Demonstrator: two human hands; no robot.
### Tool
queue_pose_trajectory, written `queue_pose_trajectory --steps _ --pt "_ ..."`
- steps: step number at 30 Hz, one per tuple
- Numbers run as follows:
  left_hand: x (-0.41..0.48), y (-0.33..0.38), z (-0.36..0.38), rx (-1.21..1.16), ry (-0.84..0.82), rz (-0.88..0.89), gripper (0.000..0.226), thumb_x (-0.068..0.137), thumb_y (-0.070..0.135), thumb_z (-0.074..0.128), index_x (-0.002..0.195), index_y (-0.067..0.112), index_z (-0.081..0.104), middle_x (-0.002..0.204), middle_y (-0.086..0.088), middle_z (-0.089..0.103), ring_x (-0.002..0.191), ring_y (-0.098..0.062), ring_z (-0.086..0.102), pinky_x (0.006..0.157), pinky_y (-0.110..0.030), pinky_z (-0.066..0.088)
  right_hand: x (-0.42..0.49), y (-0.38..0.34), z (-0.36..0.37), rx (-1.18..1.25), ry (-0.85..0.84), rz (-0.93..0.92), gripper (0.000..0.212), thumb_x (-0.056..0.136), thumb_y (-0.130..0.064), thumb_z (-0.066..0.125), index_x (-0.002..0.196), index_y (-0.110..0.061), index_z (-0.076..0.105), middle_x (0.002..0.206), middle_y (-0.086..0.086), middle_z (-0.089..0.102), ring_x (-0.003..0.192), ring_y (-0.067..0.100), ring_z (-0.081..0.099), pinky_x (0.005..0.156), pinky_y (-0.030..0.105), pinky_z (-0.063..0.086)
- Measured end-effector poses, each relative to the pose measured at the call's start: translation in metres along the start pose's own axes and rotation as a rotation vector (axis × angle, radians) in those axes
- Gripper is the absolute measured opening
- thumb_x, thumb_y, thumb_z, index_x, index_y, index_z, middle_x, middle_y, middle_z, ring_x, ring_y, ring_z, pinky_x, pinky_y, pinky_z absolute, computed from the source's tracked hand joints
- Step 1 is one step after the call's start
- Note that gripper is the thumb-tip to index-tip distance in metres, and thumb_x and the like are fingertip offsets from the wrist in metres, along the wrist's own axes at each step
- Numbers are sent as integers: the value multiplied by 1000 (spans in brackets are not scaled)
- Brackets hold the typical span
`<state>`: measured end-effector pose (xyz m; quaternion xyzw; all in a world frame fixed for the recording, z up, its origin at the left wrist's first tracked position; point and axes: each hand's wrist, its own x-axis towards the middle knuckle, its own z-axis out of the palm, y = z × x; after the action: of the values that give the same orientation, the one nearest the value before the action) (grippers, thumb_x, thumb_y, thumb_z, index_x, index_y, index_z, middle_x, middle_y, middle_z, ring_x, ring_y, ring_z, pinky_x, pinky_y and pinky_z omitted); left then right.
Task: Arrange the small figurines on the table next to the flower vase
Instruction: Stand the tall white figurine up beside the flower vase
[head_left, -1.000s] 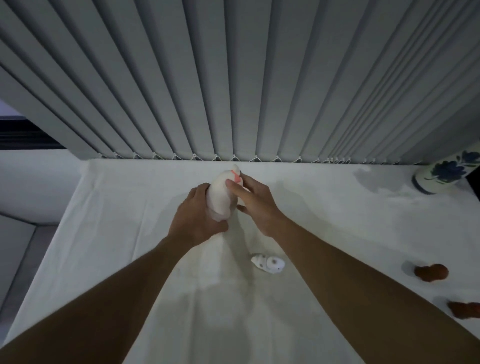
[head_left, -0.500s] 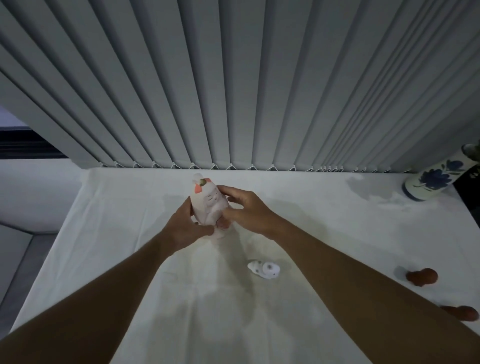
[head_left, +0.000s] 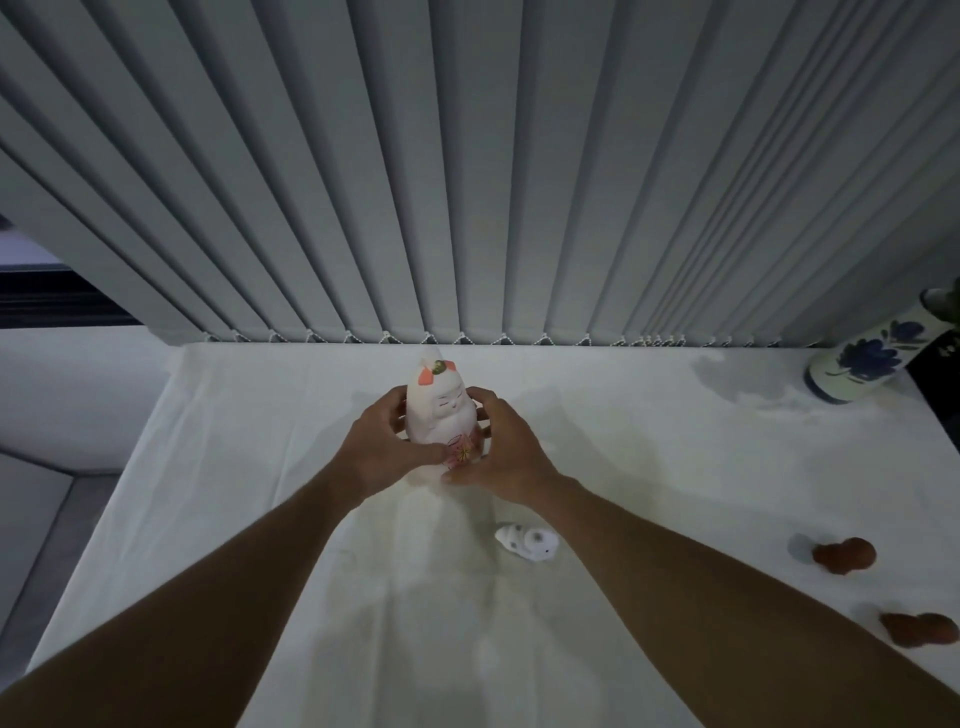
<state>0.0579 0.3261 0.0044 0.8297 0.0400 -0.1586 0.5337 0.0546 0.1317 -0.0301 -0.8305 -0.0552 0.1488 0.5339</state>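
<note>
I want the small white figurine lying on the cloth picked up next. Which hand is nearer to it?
Right. The right hand is just above the small white figurine; the left hand is farther off, across the tall white figurine both hands hold.

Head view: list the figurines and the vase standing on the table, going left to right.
Tall white figurine held between both hands → small white spotted figurine → upper brown figurine → blue-flowered vase. The lower brown figurine overlaps the vase's span, so it is left out.
</note>
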Motion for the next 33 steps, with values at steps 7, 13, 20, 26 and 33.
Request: queue_pose_trajectory --steps 7,13,20,26,33 --pt "28 61 33 43 -177 115 75 52 25 91 121 27 62 115 6 72 107 -18 68 89 -40 60 -17 9 -67 9 122 -24 104 52 -21 105 138 -32 48 129 -2 60 111 2 61 82 16 54" --pt "64 131 101 82 -332 242 83 47 39 92 122 35 57 115 15 70 105 -7 68 86 -31 61 -44 21 -147 70 356 28 96 55 -22 104 133 -39 50 117 -29 65 109 -18 56 88 24 57" --pt "102 191 219 151 -476 339 80 53 37 94 124 32 57 119 15 68 109 -10 66 93 -39 59 -87 69 -234 122 590 88 86 67 -4 94 121 -52 48 109 -42 64 102 -24 58 71 4 51" --pt "116 220 325 133 -538 374 83 48 41 94 123 32 59 117 15 69 109 -9 66 89 -32 60 -116 120 -296 145 763 167 85 66 -2 96 128 -37 49 114 -30 63 96 -23 60 71 1 48" --pt "142 243 401 217 -594 363 82 55 32 93 129 26 58 120 10 68 109 -11 65 86 -24 53 -121 177 -348 116 799 316 66 66 -21 99 114 -35 55 105 -23 62 88 -26 56 66 -1 43"
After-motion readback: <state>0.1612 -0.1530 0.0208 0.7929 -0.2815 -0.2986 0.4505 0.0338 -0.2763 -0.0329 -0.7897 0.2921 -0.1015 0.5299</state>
